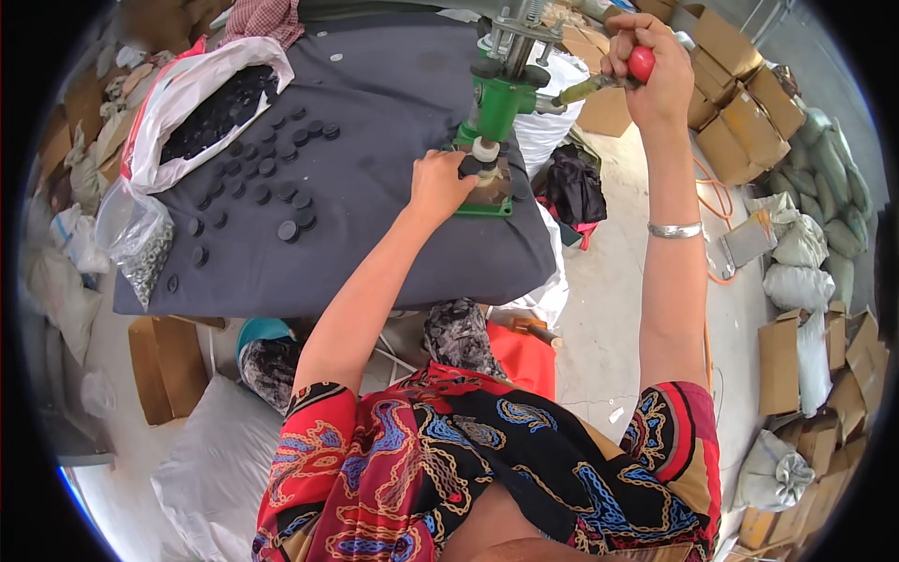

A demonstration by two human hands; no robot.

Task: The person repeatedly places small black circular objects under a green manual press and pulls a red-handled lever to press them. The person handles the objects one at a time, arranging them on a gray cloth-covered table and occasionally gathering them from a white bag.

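A green hand press stands at the far edge of the dark cloth-covered table. Under its white ram tip, my left hand pinches a black round cap with thumb and fingers at the press base. Up at the right, my right hand is closed round the end of the press lever, whose red ball knob shows between the fingers. Loose black round caps lie scattered over the table, left of my left hand. More small black pieces fill an open white sack.
A clear bag of small metal parts sits at the table's left corner. Cardboard boxes and stuffed sacks crowd the right side. An orange hose runs along the floor. A red cloth is below the table edge.
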